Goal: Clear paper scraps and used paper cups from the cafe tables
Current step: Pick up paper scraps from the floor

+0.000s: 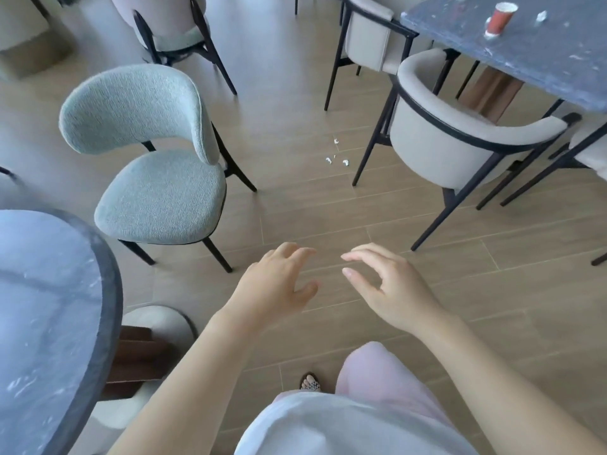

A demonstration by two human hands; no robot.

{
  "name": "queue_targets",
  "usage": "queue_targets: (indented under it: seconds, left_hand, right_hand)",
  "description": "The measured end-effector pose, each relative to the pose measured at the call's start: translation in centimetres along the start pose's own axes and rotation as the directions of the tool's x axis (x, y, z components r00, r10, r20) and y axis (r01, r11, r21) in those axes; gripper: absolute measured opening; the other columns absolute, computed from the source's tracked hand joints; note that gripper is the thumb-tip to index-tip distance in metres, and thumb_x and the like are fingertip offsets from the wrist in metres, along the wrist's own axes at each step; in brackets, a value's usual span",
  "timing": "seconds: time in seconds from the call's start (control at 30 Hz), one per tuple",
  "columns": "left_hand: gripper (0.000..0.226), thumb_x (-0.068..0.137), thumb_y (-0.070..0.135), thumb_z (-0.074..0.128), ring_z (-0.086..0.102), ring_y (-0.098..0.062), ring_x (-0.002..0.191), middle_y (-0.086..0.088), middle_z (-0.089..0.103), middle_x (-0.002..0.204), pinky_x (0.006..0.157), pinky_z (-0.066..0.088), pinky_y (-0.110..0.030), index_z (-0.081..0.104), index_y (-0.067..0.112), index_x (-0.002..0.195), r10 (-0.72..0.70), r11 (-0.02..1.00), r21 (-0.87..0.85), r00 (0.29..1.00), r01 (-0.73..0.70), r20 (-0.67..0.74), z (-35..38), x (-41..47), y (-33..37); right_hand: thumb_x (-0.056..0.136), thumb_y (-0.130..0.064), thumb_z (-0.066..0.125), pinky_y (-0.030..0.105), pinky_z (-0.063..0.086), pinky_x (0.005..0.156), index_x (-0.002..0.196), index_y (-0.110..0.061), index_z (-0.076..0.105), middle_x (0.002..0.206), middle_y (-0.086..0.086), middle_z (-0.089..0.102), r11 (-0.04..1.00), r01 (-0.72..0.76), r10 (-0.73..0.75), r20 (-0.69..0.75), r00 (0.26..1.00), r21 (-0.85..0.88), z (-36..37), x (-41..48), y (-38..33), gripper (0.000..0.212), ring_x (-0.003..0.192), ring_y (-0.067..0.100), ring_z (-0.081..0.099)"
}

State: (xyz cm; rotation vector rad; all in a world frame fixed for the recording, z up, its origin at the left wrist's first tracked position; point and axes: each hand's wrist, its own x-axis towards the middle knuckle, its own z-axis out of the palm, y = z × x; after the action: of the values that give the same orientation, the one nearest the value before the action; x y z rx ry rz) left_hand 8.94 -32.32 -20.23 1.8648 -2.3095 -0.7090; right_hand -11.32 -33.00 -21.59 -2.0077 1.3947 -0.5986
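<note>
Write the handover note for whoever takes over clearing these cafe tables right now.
Left hand: open, holding nothing, out over the floor.
Right hand: open, holding nothing, beside it.
Red cup stands on the dark table at upper right, with a white scrap near it.
Small scraps lie on the floor by the beige chair.
Round table at left shows no cups or scraps.
Left: cup, table scrap, floor scraps.
</note>
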Motion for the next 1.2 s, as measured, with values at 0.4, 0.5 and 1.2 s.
queue_targets:
  seconds: [0.4,0.5,1.2]
  left_hand:
    - [0.050,0.087,0.042,0.050,0.042,-0.017,0.123,0.008,0.043,0.134,0.091,0.041,-0.034,0.035,0.034,0.134,0.078,0.995,0.053,0.995,-0.081,0.054,-4.0,22.4,-0.8]
    - [0.050,0.087,0.041,0.051,0.042,-0.018,0.124,0.006,0.042,0.135,0.093,0.043,-0.034,0.037,0.032,0.134,0.074,0.996,0.047,0.996,-0.076,0.045,-6.2,29.4,-0.6]
    - [0.041,0.088,0.039,0.053,0.050,-0.017,0.115,0.008,0.046,0.132,0.091,0.046,-0.037,0.047,0.032,0.127,0.019,0.997,-0.071,0.999,-0.017,0.033,-15.5,61.7,-7.1]
  right_hand:
    - [0.089,-0.034,0.054,0.008,0.031,0.066,0.106,-0.022,0.061,0.107,-0.014,0.059,0.999,-0.040,0.041,-0.022,0.999,0.025,-4.7,18.1,8.4,0.022,0.073,-0.015,0.048]
    - [0.090,-0.042,0.049,0.016,0.041,0.080,0.112,-0.026,0.057,0.114,-0.015,0.057,0.996,-0.077,0.076,0.020,0.997,0.046,-7.3,24.3,11.1,0.029,0.097,-0.007,0.052]
    - [0.091,-0.041,0.047,0.020,0.040,0.085,0.115,-0.025,0.056,0.115,-0.015,0.055,0.997,-0.077,0.077,0.080,0.994,-0.001,-13.7,57.2,20.4,0.031,0.097,-0.009,0.044]
